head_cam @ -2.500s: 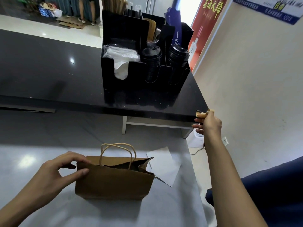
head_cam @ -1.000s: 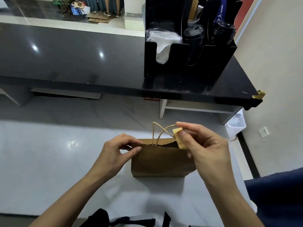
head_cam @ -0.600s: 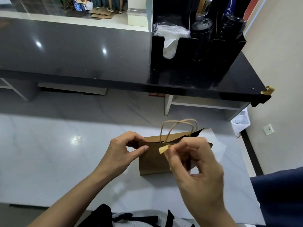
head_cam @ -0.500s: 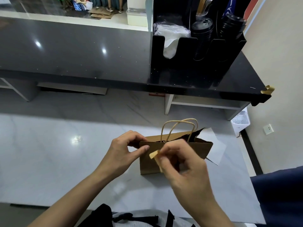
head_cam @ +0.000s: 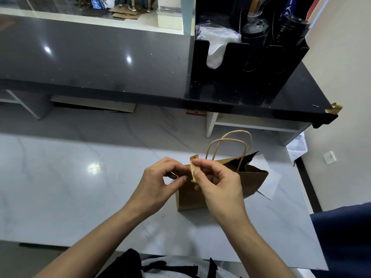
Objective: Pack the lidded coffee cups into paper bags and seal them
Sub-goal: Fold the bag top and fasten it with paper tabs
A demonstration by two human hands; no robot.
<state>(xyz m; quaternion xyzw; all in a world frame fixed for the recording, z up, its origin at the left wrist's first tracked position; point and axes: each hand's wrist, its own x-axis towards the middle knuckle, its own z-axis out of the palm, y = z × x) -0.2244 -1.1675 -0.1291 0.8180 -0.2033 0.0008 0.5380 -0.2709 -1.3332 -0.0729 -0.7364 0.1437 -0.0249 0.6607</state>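
Note:
A small brown paper bag (head_cam: pixel 253 181) with twine handles (head_cam: pixel 230 145) stands on the white marble counter (head_cam: pixel 80 187). Its mouth gapes open on the right side, and I cannot see what is inside. My left hand (head_cam: pixel 158 183) pinches the bag's top left corner between thumb and fingers. My right hand (head_cam: pixel 218 181) pinches a short strip of tan tape (head_cam: pixel 194 163) and holds it upright at that same corner. No coffee cup shows outside the bag.
A white paper sheet (head_cam: pixel 269 177) lies under the bag's right side. Behind, a raised black counter (head_cam: pixel 100 63) carries a black organizer (head_cam: pixel 241 81) with napkins and stacked black lids (head_cam: pixel 255 35). More tape strips (head_cam: pixel 334 108) hang off its right corner. A wall stands close on the right.
My right hand came back from the tape at the black counter's corner with a strip and brought it to the bag's top left corner. My left hand stayed pinching that corner.

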